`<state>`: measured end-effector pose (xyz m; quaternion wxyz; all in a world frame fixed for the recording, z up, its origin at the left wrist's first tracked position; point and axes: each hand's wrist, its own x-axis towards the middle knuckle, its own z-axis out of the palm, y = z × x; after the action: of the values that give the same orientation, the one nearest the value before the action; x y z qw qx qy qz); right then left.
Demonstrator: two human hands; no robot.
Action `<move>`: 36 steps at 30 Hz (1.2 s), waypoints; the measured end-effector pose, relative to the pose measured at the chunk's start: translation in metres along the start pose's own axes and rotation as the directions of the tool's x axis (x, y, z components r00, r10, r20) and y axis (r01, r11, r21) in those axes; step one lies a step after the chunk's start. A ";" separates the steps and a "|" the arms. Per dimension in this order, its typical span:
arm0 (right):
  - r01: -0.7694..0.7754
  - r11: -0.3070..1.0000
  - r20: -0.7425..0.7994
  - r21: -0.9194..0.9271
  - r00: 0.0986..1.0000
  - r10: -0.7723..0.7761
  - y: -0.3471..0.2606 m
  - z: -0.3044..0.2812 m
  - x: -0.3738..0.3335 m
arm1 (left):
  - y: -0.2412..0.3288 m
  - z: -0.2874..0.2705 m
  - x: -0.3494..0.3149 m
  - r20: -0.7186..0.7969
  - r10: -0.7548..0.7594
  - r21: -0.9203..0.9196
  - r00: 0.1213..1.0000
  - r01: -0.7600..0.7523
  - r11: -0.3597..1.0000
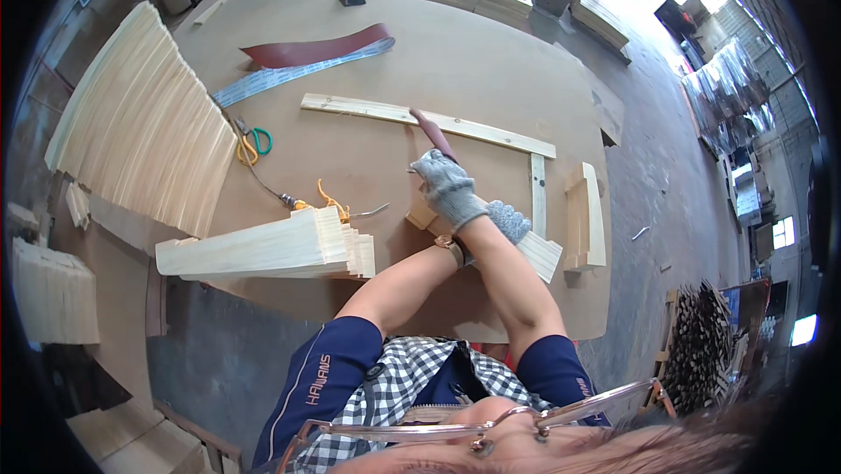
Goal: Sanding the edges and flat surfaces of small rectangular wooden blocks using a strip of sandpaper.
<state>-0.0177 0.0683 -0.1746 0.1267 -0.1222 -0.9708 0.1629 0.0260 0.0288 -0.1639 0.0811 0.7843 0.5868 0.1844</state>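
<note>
My forearms cross over the table. My right hand [448, 189], in a grey knitted glove, is closed round a reddish-brown strip of sandpaper [431, 134], whose far end reaches a long wooden slat [368, 108]. My left hand [508, 221], also gloved, passes under my right forearm and grips a short wooden board [541, 255]. Its fingers are partly hidden. The board slants, its near end sticking out to the right, with a wooden block [420, 214] at its other end. A narrower slat [538, 189] meets the long slat's right end.
Stacked wooden slats [140, 128] line the table's left side, with another bundle [263, 246] nearer me. Scissors [251, 143], a yellow-handled tool [328, 202] and a wide sanding belt [320, 49] lie on the tabletop [491, 53]. Wooden pieces [585, 218] stand at the right edge.
</note>
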 end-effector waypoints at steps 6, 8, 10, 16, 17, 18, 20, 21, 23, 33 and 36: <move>0.059 0.997 0.222 -0.052 0.974 -0.046 -0.059 -0.076 -0.044 | -0.002 -0.001 0.010 0.069 -0.032 -0.052 0.997 0.036 0.998; -0.113 0.974 0.303 -0.198 0.937 0.171 -0.066 -0.106 -0.065 | 0.002 -0.020 0.005 -0.202 0.116 -0.057 0.972 -0.130 0.990; -0.134 0.961 0.053 -0.243 0.987 0.151 -0.042 -0.119 -0.097 | 0.003 -0.033 -0.010 -0.445 0.221 -0.028 0.868 -0.261 0.965; -0.204 0.968 -0.512 0.146 0.821 0.250 0.023 -0.178 -0.176 | 0.001 -0.037 0.000 -0.040 0.112 0.144 0.993 -0.105 0.984; -0.296 0.939 -0.509 0.172 0.790 0.342 0.029 -0.176 -0.186 | 0.006 -0.056 0.003 0.073 0.038 0.211 0.997 -0.053 0.976; -0.380 0.903 -0.497 0.200 0.755 0.428 0.031 -0.173 -0.193 | 0.009 -0.075 0.003 0.180 -0.054 0.283 0.982 0.001 0.959; -0.313 0.919 -0.553 0.240 0.734 0.394 0.028 -0.161 -0.194 | 0.002 -0.096 -0.008 0.049 -0.134 0.458 0.990 0.097 0.884; -0.282 0.922 -0.619 0.266 0.683 0.387 0.028 -0.152 -0.197 | 0.002 -0.103 -0.019 -0.071 -0.144 0.604 0.987 0.158 0.781; -0.283 0.896 -0.584 0.343 0.682 0.440 0.040 -0.127 -0.209 | 0.017 -0.146 -0.066 -0.467 -0.033 0.842 0.884 0.455 0.288; -0.382 0.921 -0.569 -0.079 0.776 0.273 0.048 -0.053 -0.212 | -0.030 -0.229 -0.332 -0.106 -0.671 0.352 0.734 0.658 0.666; -0.380 0.925 -0.540 -0.020 0.782 0.310 0.050 -0.052 -0.220 | -0.033 -0.223 -0.331 -0.107 -0.668 0.259 0.737 0.669 0.697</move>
<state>0.2129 0.0677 -0.1895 0.3481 -0.3458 -0.8676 0.0809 -0.1695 -0.2954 -0.0348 0.0292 0.5206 0.8512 0.0595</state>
